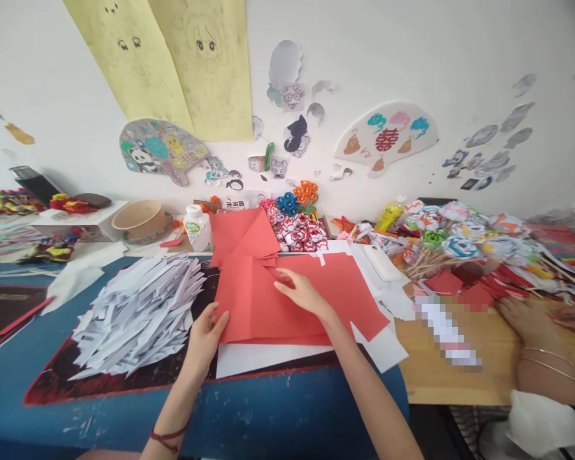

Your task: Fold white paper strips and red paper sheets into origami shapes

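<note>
A creased sheet of red paper (239, 306) lies in front of me, on top of more red paper (349, 287). At its left edge my left hand (208, 335) holds the sheet, thumb on top. My right hand (301, 294) hovers over or rests on the red paper, its fingers bent a little and apart, nothing visible between them; contact is hard to tell. Beneath the red paper, white paper (263, 358) sticks out at the front. More red sheets (244, 236) are stacked behind. To the left is a big heap of folded white paper strips (138, 319).
A dark mat (57, 377) covers part of the blue table (249, 415). Behind stand a white bottle (199, 229), a round bowl (141, 220) and red-and-white paper flowers (301, 233). Wrapped flowers on sticks (455, 230) and a co-worker's hand (527, 319) are at the right.
</note>
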Demonstrator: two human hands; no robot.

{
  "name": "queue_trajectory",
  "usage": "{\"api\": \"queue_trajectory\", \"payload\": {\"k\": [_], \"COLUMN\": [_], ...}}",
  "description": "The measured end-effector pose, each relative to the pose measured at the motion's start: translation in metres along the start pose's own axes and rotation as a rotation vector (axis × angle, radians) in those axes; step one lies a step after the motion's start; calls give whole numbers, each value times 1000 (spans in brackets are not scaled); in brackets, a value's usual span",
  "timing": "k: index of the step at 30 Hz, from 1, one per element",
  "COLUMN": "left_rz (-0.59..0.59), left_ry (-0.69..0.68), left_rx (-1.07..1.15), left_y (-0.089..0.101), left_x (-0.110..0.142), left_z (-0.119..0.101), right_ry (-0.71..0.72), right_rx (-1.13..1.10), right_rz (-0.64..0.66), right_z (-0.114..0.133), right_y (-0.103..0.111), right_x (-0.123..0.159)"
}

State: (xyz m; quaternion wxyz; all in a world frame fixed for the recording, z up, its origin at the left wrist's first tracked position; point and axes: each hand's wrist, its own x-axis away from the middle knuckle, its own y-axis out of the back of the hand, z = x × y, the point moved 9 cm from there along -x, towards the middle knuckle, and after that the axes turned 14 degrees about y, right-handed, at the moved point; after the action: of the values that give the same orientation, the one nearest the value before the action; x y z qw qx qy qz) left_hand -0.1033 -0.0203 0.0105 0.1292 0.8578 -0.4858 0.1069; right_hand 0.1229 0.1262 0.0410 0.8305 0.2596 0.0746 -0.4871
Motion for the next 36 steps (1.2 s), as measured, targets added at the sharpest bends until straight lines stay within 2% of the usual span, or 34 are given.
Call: {"api": "queue_trajectory", "payload": {"k": [4,6,7,9,11,12,14,17,20,22,24,25,27,29,31,34,35,36], "left_rz": [91,78,20,-174,-321,-316,-234,-226,-239,-269,-343,-381,-438,-463,-468,-476,-461,-394], "left_ry": [-44,-116,-178,-364,-587,-685,-788,-880,-954,-991,-1087,-1163,-1357,-1540,-1626,-1541,-1479,-1396], "left_rx": [-49,-183,-284,-488,-624,-659,-703,-637,-513,-464,-460,-483,-569,-673,-751,-733,-684,-636], "left_y": [-7,-7,-5,-2,-13,-27,-57,-84,-91,-89,-86,-87,-96,-108,-116,-114,-110,-109], "left_x": [10,16,21,36,59,69,84,102,115,121,130,137,152,166,173,176,175,172], "left_z": [-8,-19,-28,-53,-82,-93,-108,-129,-142,-149,-157,-161,-166,-164,-156,-138,-129,-119], "right_ry": [-39,-42,-43,-36,-8,9,43,95,130,124,117,119,127,103,57,-60,-109,-153], "right_rx": [-194,-364,-430,-486,-481,-476,-454,-369,-190,-2,169,213,195,110,-11,-193,-239,-281], "right_rz": [-46,-9,13,4,-53,-80,-115,-148,-213,-359,-500,-519,-450,-407,-453,-583,-628,-670], "right_z": [8,19,25,37,50,57,72,95,113,123,137,144,154,156,146,113,99,86], "right_y": [-17,-19,-18,-9,2,7,14,24,41,61,76,77,65,54,48,43,41,37], "right_x": [-22,-25,-24,-19,-12,-8,0,7,15,25,38,43,47,50,56,72,79,86]}}
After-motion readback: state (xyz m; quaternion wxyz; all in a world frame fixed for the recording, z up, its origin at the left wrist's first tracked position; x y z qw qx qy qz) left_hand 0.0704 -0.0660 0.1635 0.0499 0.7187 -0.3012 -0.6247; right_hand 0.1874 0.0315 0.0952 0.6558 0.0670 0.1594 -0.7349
